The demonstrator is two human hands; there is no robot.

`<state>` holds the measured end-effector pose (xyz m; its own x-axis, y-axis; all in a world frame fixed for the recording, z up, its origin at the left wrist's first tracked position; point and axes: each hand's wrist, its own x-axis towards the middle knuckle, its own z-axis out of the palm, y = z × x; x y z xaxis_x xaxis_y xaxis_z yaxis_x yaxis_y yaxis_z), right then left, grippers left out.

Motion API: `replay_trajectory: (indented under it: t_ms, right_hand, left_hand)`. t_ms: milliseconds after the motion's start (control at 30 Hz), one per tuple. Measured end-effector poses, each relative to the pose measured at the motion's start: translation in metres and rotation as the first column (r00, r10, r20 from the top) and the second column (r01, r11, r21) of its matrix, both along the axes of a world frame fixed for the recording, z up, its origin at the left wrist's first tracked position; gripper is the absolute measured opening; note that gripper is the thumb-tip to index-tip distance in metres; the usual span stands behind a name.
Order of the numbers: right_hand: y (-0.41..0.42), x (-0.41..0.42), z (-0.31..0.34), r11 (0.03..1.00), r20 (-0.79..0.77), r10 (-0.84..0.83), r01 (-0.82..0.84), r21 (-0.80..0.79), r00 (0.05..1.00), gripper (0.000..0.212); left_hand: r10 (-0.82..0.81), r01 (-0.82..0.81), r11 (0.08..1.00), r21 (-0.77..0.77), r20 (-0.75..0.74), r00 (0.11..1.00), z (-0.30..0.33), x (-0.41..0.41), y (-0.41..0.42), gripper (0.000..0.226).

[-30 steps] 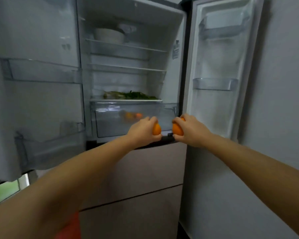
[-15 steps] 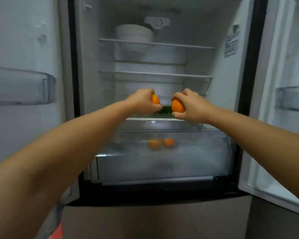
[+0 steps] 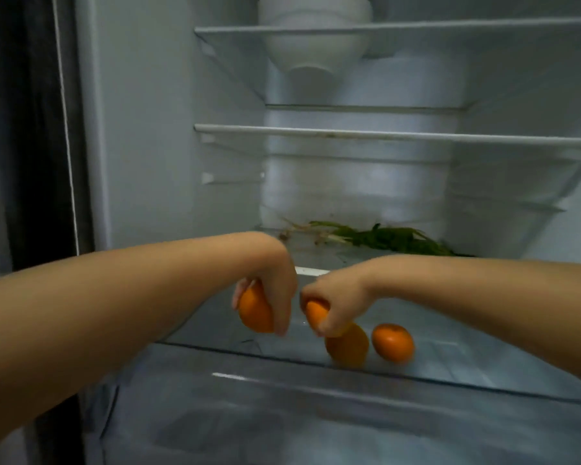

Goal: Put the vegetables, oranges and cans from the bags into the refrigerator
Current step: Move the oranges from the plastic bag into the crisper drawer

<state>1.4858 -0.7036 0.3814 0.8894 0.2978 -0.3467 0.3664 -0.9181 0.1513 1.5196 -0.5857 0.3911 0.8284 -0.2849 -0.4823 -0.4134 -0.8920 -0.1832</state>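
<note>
each hand, the left hand (image 3: 275, 290) and the right hand (image 3: 336, 303), was clenched from above on an orange so it could be lowered into the open drawer (image 3: 316, 374), where two oranges (image 3: 392, 342) lay at four o'clock.

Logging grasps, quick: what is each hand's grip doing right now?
Left hand: closed on a round orange fruit over the clear crisper drawer.
Right hand: closed on another orange fruit.

In the drawer (image 3: 215, 380) lie two oranges (image 3: 392, 342) at right; greens (image 3: 393, 241) lie on the shelf behind it.
</note>
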Motion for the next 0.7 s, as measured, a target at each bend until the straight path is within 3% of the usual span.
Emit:
replay_trajectory:
  t_ms: [67, 167, 267, 433, 600, 700]
  right_hand:
    - [0.003, 0.018, -0.017, 0.998, 0.003, 0.064, -0.064, 0.021, 0.998, 0.045]
    - [0.003, 0.038, -0.046, 0.985, 0.078, 0.143, -0.15, 0.087, 0.987, 0.048]
    - [-0.002, 0.05, -0.071, 0.978, 0.091, 0.131, -0.144, 0.149, 0.987, 0.056]
    - [-0.004, 0.054, -0.079, 0.988, 0.04, 0.109, -0.113, 0.101, 0.993, 0.063]
    - [0.003, 0.046, -0.047, 0.997, -0.02, 0.054, -0.054, -0.053, 0.998, 0.077]
    - [0.008, 0.029, -0.024, 0.991, -0.042, 0.011, -0.016, -0.132, 0.999, 0.076]
  left_hand:
    - [0.012, -0.011, 1.0, 0.01, -0.062, 0.998, -0.016, 0.015, -0.001, 0.06]
    - [-0.017, 0.019, 1.0, 0.02, -0.101, 0.995, -0.045, 0.032, 0.002, 0.037]
    - [-0.144, 0.149, 0.987, 0.067, -0.073, 0.987, -0.069, 0.045, 0.006, 0.026]
    - [-0.282, 0.277, 0.946, 0.17, 0.006, 0.959, -0.088, 0.043, 0.004, 0.059]
    - [-0.166, 0.159, 0.979, 0.124, 0.045, 0.985, -0.068, 0.033, 0.001, 0.087]
    - [-0.117, 0.112, 0.988, 0.102, 0.046, 0.992, -0.043, 0.033, 0.006, 0.084]
